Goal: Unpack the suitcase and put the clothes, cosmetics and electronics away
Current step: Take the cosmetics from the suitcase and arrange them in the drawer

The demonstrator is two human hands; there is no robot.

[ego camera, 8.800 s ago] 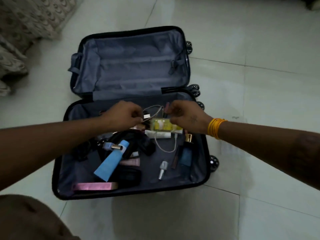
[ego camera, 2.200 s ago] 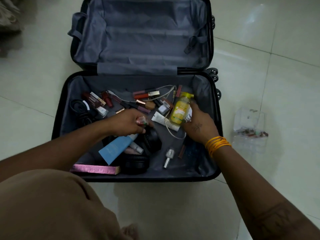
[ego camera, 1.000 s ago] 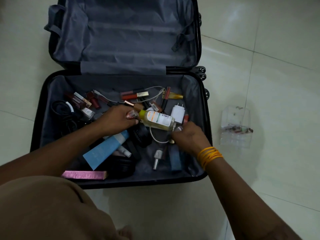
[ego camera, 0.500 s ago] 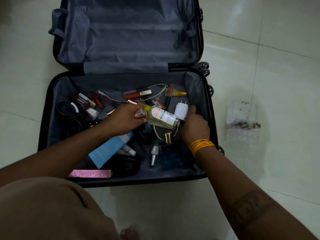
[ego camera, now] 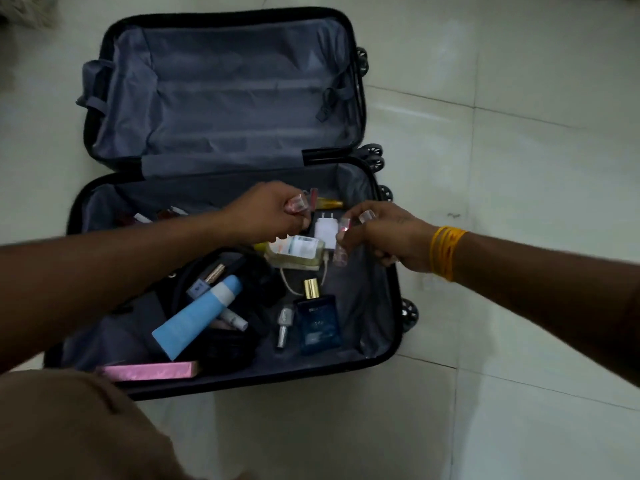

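A black suitcase lies open on the tiled floor, its far half bare grey lining. The near half holds cosmetics: a blue tube, a blue perfume bottle, a yellow lotion bottle, a pink box, a small silver bottle, and a white charger plug with cable. My left hand is raised over the case, shut on a small pinkish lip-gloss tube. My right hand is beside it, shut on several small pinkish tubes.
A black pouch lies under the blue tube. More small tubes rest at the far wall of the near half. My knee in brown cloth fills the bottom left. Pale floor tiles surround the case.
Both hands have lifted from the pile and now hold small pinkish tubes above it. The view has swung, so the clear box on the floor at right is out of frame.
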